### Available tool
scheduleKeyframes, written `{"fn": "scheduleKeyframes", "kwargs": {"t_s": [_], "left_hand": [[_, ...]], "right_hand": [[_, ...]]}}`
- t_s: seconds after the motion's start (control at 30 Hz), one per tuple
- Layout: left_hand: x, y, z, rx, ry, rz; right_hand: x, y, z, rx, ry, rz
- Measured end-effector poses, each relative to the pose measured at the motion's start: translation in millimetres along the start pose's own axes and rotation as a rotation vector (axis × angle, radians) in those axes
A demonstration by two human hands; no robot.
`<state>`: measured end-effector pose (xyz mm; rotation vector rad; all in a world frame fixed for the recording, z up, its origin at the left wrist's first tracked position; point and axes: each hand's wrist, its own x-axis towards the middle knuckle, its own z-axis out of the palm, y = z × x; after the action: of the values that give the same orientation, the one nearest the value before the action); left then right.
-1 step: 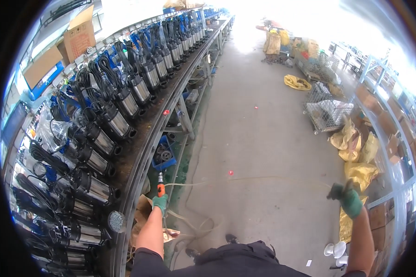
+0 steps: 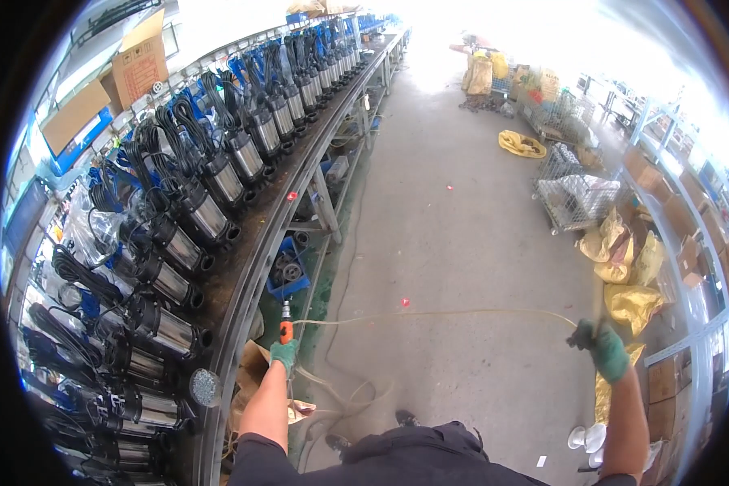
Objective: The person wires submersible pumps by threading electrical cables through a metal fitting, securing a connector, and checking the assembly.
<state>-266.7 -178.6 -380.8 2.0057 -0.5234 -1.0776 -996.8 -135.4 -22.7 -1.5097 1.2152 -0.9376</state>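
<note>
My driver (image 2: 287,331) is small and slim, with a bright orange body and a silver nose at its front end, pointing away from me. A thin, pale, see-through hose (image 2: 437,315) shows at its right side and runs across above the grey floor (image 2: 462,243) in a shallow arch, dropping at its far end to my right hand (image 2: 610,354). More pale hose lies looped near my feet.

The back of the driver is covered by my green glove, so I can't see its grip or a trigger. Its tip is too small to make out, and whether it touches the blue bin (image 2: 299,285) just beyond it I can't tell. How the loops join the driver is hidden too. At my right fingertips there is a dark, blurred lump (image 2: 581,334); I can't say whether it is part of the glove or something I hold, nor how wide those fingers stand.

My left fingers (image 2: 283,353) are closed around the driver's rear, and the orange body sticks out ahead of them. The driver is to the right of the edge of the bench (image 2: 247,243), where the pumps (image 2: 223,180) stand in rows. My right hand is out on the far side, well apart from the driver.
</note>
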Motion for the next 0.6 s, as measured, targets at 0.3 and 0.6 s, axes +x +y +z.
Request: {"fn": "scheduleKeyframes", "kwargs": {"t_s": [0.3,0.6], "left_hand": [[-11.0,49.0,43.0,0.493,-0.051,0.241],[13.9,74.6,55.3,0.569,-0.054,0.516]], "right_hand": [[46.3,39.9,118.1,0.221,0.378,-0.025],[52.6,17.3,162.3,0.341,0.470,-0.035]]}}
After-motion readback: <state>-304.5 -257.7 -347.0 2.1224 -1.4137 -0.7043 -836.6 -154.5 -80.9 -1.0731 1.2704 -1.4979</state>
